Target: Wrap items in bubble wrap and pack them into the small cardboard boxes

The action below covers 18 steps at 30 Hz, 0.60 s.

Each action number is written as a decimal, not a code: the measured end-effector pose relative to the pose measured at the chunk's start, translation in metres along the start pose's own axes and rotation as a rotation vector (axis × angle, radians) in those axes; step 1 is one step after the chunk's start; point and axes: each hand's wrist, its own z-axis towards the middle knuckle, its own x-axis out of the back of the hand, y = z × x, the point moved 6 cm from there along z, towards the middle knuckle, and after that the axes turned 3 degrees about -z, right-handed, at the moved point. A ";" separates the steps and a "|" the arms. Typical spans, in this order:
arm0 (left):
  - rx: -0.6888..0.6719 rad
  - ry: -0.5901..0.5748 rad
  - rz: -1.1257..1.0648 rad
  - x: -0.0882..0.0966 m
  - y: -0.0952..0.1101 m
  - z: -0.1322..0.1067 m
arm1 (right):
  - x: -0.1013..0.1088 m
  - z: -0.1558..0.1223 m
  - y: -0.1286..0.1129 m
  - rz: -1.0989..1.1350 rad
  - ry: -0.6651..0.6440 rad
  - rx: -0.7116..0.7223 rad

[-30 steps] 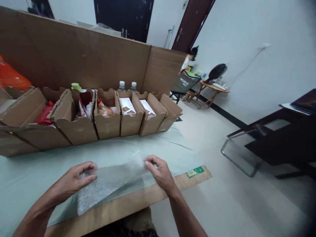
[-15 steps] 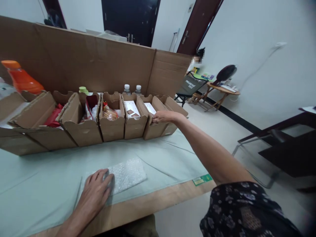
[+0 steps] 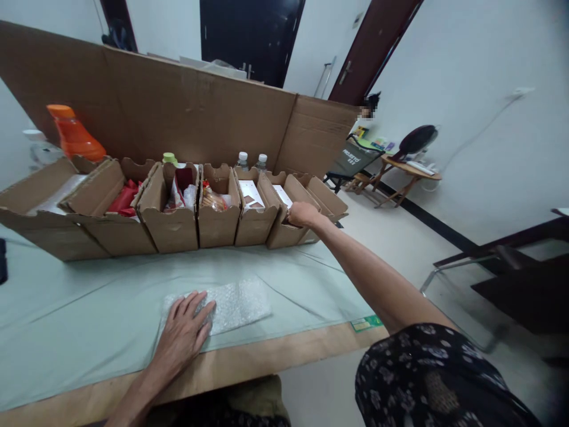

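Note:
My left hand lies flat on a sheet of bubble wrap at the table's front, its fingers a little apart. Out to the right, my right hand reaches into a cardboard bin near the right end of the row. Its fingers curl down inside the bin, and their tips are hidden, so what they grip cannot be made out. A white box stands in that bin just behind the hand. The neighbouring bin on the left holds another white box with brown patches.
Other bins hold a red packet, a bag of brown sticks and bubble-wrapped items. Behind them stand an orange bottle, clear bottles and a tall cardboard screen. A green label lies at the table edge. A person sits farther back.
My right hand has sunk a little deeper into the bin and its fingers look more curled. My left hand stays on the bubble wrap. The view has shifted slightly left.

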 end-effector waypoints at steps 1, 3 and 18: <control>0.005 0.002 -0.009 -0.001 -0.001 0.000 | 0.011 -0.002 0.005 -0.027 -0.026 -0.067; 0.012 0.005 -0.045 -0.004 -0.004 -0.002 | 0.045 -0.014 0.013 -0.084 0.002 -0.153; 0.029 0.184 -0.247 0.068 0.013 0.007 | -0.027 -0.167 -0.098 0.518 -0.026 0.394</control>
